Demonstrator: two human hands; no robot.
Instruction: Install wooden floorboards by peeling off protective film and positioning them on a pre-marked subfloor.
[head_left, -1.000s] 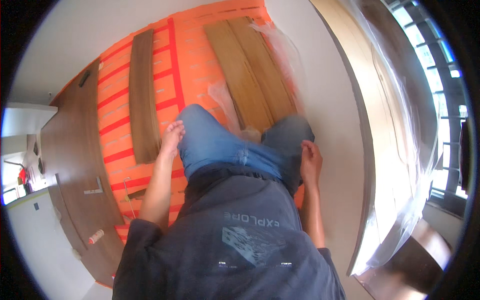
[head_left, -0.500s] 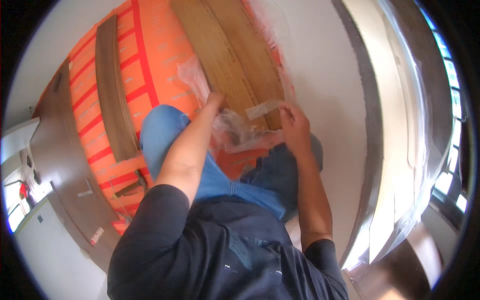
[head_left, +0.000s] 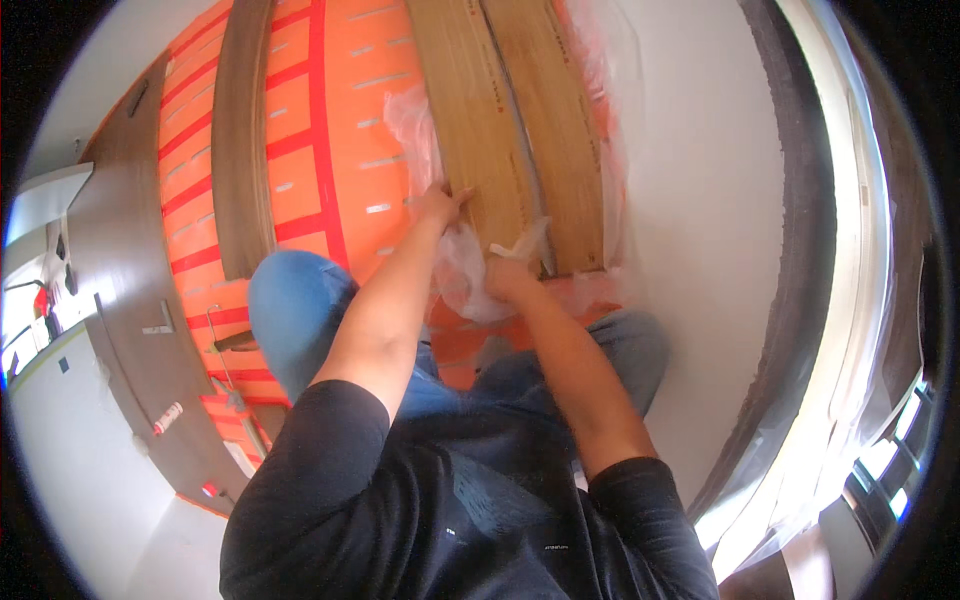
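Two wooden planks [head_left: 480,120] lie side by side in front of me, with torn clear plastic film [head_left: 410,125] along their left edge and near end. My left hand [head_left: 440,207] is closed on the film at the left plank's edge, one finger reaching over the wood. Close to the planks' near end, my right hand [head_left: 508,280] pinches a pale, translucent strip [head_left: 525,243]. This strip stands up over the wood, slightly blurred; whether it is tape or a piece of the film I cannot tell. The right fingertips are partly hidden.
Orange sheeting [head_left: 360,60] with red tape lines covers the floor. A darker plank [head_left: 242,130] lies at the left, beyond my bent knee [head_left: 295,305]. Brown flooring [head_left: 120,260] borders the sheeting. On the right are a pale surface [head_left: 690,200] and long, plastic-covered pale panels [head_left: 850,300].
My right hand has moved left with the strip, closer to my left hand. The left hand stays by the plank's edge. The view has shifted, moving the planks right.
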